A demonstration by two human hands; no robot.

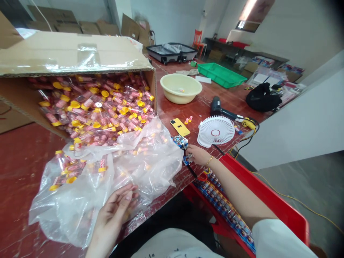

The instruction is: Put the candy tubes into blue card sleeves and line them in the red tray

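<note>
My left hand is over the front of a clear plastic bag, its fingers curled and the thumb drawn in towards them. Whatever lies between those fingertips, if anything, I cannot make out. At the table edge, my right hand has its fingers closed on a blue printed strip. More of this strip hangs in a long length beside my lap. Small clear tubes with yellow caps and pink contents fill a tipped cardboard box; several spill onto the bag.
A yellow phone, two small pink-and-yellow pieces, a white fan and a black heat gun lie to the right. Behind them are a cream basin, a green tray and an open suitcase. A red bin stands below.
</note>
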